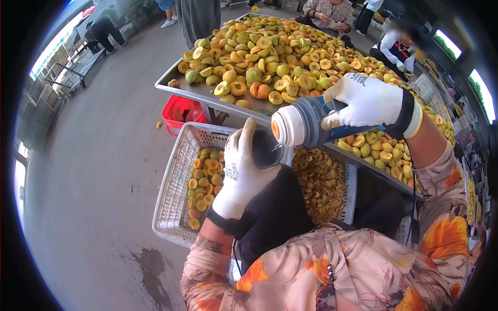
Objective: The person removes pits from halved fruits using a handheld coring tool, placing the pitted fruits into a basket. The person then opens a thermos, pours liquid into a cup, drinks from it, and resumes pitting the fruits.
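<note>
My right hand (358, 103), in a white glove, is wrapped round a blue thermos bottle (314, 122) with a white neck. The bottle is tipped on its side, its mouth pointing left, and a thin stream of water falls from it. Below the mouth, my left hand (243, 171), also gloved in white, grips a dark cup (266, 150). The cup leans toward the bottle; what is inside it cannot be made out. Both hands are over the near edge of a metal table (171, 85) heaped with halved yellow-green fruit (259, 57).
A white plastic crate (168, 207) with fruit halves stands at my left. Beside it another crate (350, 192) holds brownish fruit pieces. A red bucket (174, 114) sits under the table corner. Several people are around the table, one person (397, 49) at the right side.
</note>
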### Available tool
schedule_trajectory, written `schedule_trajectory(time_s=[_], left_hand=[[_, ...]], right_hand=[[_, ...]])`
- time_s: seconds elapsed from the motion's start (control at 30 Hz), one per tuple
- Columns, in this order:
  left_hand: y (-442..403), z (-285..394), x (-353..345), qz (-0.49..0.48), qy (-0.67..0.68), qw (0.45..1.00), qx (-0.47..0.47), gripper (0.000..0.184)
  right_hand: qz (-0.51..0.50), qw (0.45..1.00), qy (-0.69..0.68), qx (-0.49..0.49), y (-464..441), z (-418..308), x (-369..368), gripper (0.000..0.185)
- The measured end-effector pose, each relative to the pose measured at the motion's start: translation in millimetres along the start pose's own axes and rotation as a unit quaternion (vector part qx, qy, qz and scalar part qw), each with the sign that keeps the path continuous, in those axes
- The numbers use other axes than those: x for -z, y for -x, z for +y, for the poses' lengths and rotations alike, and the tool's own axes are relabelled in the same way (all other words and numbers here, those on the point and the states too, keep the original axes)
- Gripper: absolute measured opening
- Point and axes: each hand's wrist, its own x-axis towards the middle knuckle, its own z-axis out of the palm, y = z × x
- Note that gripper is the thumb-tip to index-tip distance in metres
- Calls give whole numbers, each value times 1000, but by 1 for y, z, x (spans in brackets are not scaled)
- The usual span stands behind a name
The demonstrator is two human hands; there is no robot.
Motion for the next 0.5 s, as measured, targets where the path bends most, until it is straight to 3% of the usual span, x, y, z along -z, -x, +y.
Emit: schedule_trajectory(time_s=[0.27, 0.5], left_hand=[[-11, 10, -6, -27, -4, 1000, -13, 112], [-20, 16, -11, -48, -12, 999, -20, 113]], right_hand=[[-23, 999, -25, -35, 9, 11, -2, 52], [24, 997, -63, -31, 20, 31, -21, 62]])
